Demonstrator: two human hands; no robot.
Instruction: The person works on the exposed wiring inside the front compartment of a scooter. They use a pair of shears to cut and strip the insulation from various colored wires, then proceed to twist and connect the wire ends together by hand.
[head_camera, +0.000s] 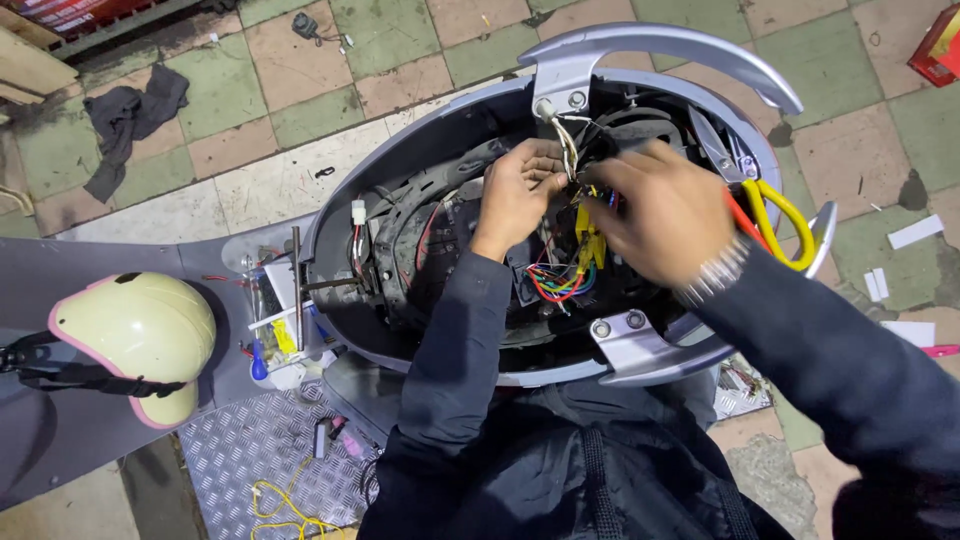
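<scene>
at the far left a cream helmet (135, 335) with a pink rim rests on the grey scooter seat (60, 420), and above it a dark rag (130, 125) lies crumpled on the tiled floor (300, 110); a red crate or sign edge (70, 12) shows at the top left corner, its markings too blurred to tell. a little right, a small clear tray with a yellow label and a blue-handled tool (272, 335) sits beside the open scooter body (400, 150). inside that grey shell the left hand (520, 190) curls its fingers around a bundle of pale wires (566, 140) near the top rim, pinching them. just beside it the right hand (660, 210), blurred, with a metal watch on the wrist, hovers over yellow connectors (586, 235); whether it grips them i cannot tell. the coloured wire loom (555, 285) lies directly below and between both hands, close under the fingers. further right, scissors with yellow handles (770, 205) rest on the shell's edge, white paper strips (915, 232) lie on the floor, and a red box (938, 45) sits in the top right corner
</scene>
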